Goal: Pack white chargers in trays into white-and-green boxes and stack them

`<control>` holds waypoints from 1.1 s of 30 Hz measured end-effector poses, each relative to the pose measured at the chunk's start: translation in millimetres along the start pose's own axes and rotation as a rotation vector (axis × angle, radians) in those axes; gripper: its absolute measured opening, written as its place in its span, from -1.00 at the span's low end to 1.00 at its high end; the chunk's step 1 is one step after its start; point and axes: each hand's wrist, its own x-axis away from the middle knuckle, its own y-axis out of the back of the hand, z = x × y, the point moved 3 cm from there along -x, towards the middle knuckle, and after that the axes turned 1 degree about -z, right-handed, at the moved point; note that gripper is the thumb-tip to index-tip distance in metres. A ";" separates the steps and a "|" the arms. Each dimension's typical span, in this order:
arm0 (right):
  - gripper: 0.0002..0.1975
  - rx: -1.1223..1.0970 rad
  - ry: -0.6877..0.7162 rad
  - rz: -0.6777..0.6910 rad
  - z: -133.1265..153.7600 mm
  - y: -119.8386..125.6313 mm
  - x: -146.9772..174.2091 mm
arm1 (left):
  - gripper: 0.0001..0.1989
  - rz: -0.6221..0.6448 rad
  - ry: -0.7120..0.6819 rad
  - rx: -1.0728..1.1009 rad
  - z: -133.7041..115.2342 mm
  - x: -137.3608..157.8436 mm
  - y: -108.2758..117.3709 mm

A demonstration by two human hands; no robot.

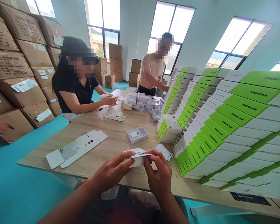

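Observation:
Between my two hands, near the table's front edge, is a small white cardboard box (138, 161) with its end flaps up. My left hand (115, 169) grips its left side, fingers closed on it. At its right end my right hand (159, 172) pinches a flap between thumb and fingers. Just beyond lies a clear plastic tray (137, 135) with a small white piece in it. A flat, unfolded carton (77, 148) rests on the left of the table. Some printed cards (163, 151) lie to the right of my hands.
Tall stacks of green and white boxes (233, 124) line the right side. Several plastic trays (144, 101) are heaped at the back beside more flat cartons (113, 114). A co-worker (78, 84) sits across at left; another person (151, 70) stands behind. Brown cartons (11, 63) are piled at far left.

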 end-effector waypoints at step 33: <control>-0.76 0.539 -0.527 0.498 -153.8 50.6 -21.2 | -0.58 -0.270 0.553 0.110 133.0 -2.5 -8.9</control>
